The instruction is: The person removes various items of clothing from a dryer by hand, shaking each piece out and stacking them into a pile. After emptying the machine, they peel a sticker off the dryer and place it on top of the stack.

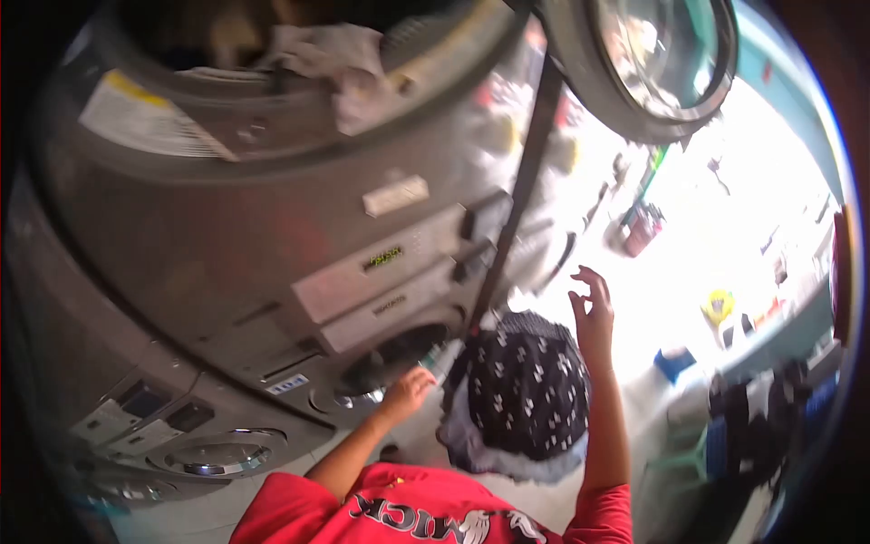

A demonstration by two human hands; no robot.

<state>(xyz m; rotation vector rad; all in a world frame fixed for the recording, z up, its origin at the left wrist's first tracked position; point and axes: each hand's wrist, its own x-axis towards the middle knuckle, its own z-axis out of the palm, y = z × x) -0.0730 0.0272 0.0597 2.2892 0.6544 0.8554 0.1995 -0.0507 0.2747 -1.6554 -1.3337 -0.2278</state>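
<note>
My right hand (594,295) is raised beside a pile of laundry, its fingers bent and apart with nothing in them. In the pile, a black garment with small white marks (530,390) lies on top of grey-blue cloth (476,458). My left hand (410,390) is in front of the lower round machine door (390,367), fingers loosely bent and apart. No held object shows in it. Up at the left, a pale cloth (349,68) hangs over the rim of the upper drum opening.
The upper machine's round glass door (648,63) stands swung out at the top. More stacked machines (145,412) line the left. At right are a bright floor, a pinkish bin (643,231), a blue object (673,364), a green stool (684,453) and dark clothes (761,412).
</note>
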